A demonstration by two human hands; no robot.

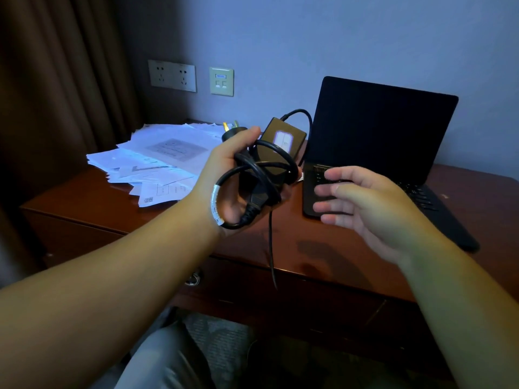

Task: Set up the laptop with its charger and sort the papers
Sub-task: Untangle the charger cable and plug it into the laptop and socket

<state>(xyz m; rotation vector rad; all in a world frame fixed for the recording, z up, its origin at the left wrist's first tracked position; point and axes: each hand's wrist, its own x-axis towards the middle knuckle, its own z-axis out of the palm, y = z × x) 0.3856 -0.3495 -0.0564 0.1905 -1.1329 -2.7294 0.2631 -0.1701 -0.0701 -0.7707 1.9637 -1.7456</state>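
Worktop (92,197): one, of dark red-brown wood, standing against the wall. It carries the laptop and the papers.
Curtain (56,80): one, brown, hanging at the left, beside the worktop.
Laptop (376,136): one, black, on the right part of the worktop. The lid is up and the screen is dark. The keyboard is partly hidden behind the right hand.
Papers (157,158): one loose pile of white printed sheets, on the left back part of the worktop, spread and not aligned. The number of sheets I cannot tell.
Left hand (233,175): it is lifted above the worktop, between the papers and the laptop, palm turned up. The fingers and thumb are curled around the charger and its coiled cable.
Right hand (362,197): it is in the air in front of the laptop keyboard, just beside the left hand. The fingers are relaxed and a little spread, and it holds nothing. It is not touching the charger.
Charger (280,141): one black brick with a pale label on top, in the left hand, not on the worktop.
Cable (252,175): black, looped several times around the left hand, with a white tag on one loop. One free end hangs down in front of the worktop edge.
Plug (231,130): one, black, with metal pins, standing out above the left hand's fingers.
Wall plates: two. One double socket plate (172,75) is above the papers, and one smaller pale plate (221,81) is just right of it.
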